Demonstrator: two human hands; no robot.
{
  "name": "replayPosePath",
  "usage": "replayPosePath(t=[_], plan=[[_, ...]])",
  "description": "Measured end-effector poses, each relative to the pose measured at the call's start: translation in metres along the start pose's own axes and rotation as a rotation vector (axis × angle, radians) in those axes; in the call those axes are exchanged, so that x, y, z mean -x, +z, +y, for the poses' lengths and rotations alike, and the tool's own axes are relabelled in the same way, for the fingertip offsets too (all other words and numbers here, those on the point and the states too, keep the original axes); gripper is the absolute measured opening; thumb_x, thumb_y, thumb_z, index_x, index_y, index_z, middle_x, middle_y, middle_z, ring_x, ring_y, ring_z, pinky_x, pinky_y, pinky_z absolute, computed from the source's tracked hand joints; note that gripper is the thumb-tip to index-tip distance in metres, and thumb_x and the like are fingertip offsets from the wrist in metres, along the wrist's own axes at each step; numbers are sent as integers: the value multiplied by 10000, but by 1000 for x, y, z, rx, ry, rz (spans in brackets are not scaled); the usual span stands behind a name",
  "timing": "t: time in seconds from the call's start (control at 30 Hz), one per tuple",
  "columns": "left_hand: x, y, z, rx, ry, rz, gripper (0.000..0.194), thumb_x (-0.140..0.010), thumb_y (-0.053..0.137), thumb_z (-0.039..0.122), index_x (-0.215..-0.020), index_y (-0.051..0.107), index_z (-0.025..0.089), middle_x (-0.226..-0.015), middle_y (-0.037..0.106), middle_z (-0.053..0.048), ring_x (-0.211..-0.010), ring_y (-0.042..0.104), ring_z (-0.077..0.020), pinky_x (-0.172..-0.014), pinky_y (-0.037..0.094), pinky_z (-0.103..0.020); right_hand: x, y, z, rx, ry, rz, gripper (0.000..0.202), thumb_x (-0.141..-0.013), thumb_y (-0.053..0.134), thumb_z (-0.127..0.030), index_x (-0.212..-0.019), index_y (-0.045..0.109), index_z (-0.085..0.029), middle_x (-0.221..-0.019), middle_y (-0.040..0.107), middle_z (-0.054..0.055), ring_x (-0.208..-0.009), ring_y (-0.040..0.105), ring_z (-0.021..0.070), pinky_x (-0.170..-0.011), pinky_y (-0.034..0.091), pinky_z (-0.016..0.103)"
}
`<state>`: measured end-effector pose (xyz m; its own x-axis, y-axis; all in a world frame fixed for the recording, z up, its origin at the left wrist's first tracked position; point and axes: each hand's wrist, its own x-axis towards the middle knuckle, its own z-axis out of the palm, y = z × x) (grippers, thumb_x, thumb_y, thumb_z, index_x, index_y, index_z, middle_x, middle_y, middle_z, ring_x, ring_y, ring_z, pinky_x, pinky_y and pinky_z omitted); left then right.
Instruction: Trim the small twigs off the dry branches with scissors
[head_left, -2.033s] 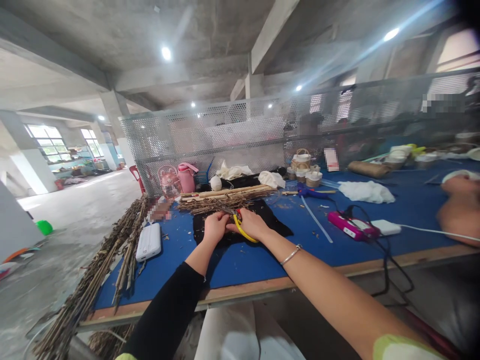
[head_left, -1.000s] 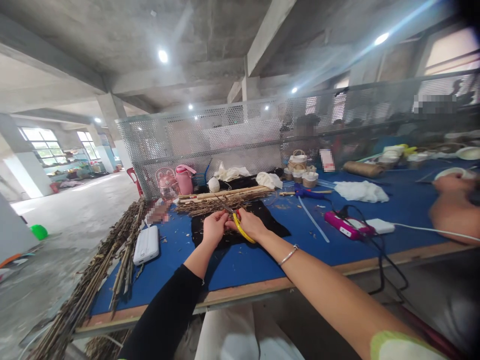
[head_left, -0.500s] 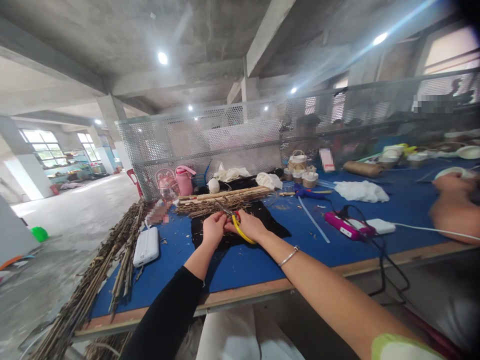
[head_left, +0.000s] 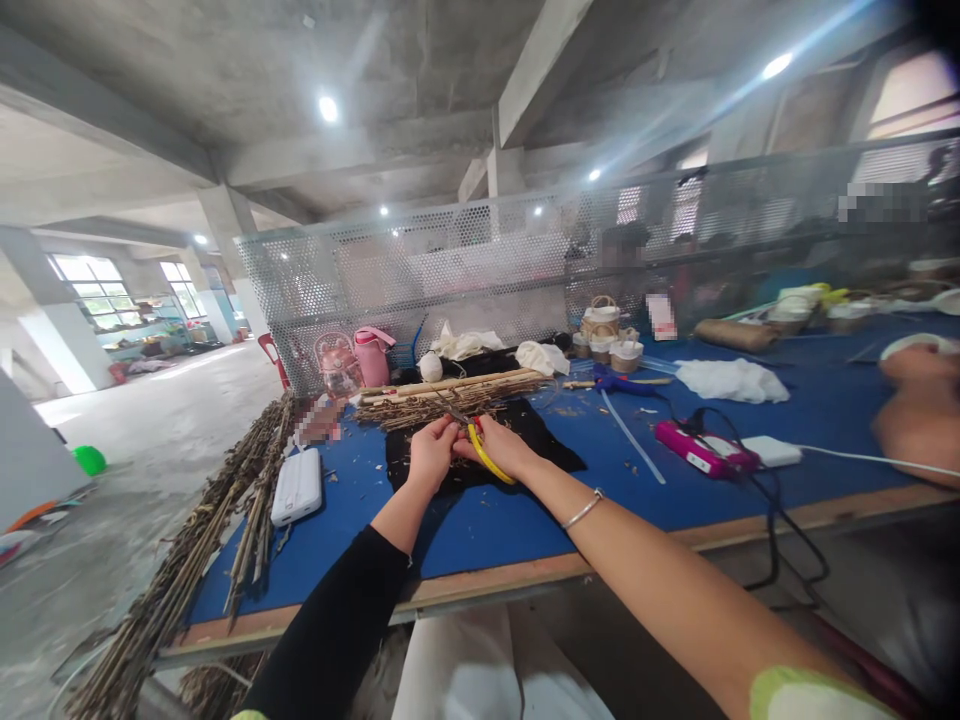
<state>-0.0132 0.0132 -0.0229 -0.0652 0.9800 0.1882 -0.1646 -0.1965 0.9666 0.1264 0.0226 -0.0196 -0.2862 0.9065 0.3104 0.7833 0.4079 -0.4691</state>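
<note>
My right hand (head_left: 501, 447) is wrapped round a pair of yellow-handled shears (head_left: 489, 460), a bit of red showing near the pivot and the metal jaws pointing up and left. Close against it, my left hand (head_left: 433, 448) has its fingers pinched together; whatever lies in them is too small to make out. Both hands are over a black cloth (head_left: 544, 440) strewn with small plant scraps. Just beyond them lies a pile of thin dry twigs (head_left: 397, 408), with thicker pale sticks (head_left: 480, 384) behind.
Bundles of long dry stalks (head_left: 202, 520) hang over the table's left edge beside a white power bank (head_left: 297, 487). A pink bottle (head_left: 371, 360) stands at the back. To the right lie a blue glue gun (head_left: 619, 382), a magenta box (head_left: 705, 449) with cables, and another person's hand (head_left: 919, 400).
The view has shifted slightly, so the table things appear a little further right. Both hands keep nearly the same pose, with the shears still in my right hand.
</note>
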Motion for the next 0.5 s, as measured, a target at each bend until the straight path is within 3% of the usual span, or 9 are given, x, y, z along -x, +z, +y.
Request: replayPosePath(t=[0.33, 0.5], plan=[[-4, -5, -5, -197, 154, 34, 257, -735, 560, 252, -939, 665, 138, -739, 676, -47, -658, 602, -132, -635, 486, -233, 1, -1, -3, 71, -3, 19, 598, -656, 549, -664, -973, 471, -163, -987, 606, 129, -907, 594, 244, -658, 393, 262], [-7, -10, -9, -241, 116, 27, 259, -735, 567, 285, -926, 673, 145, -744, 674, -63, -633, 597, -148, -559, 478, -233, 2, -5, -7, 109, 78, -35, 612, -672, 487, -702, -975, 484, -171, -929, 635, 125, -887, 604, 257, -669, 392, 279]])
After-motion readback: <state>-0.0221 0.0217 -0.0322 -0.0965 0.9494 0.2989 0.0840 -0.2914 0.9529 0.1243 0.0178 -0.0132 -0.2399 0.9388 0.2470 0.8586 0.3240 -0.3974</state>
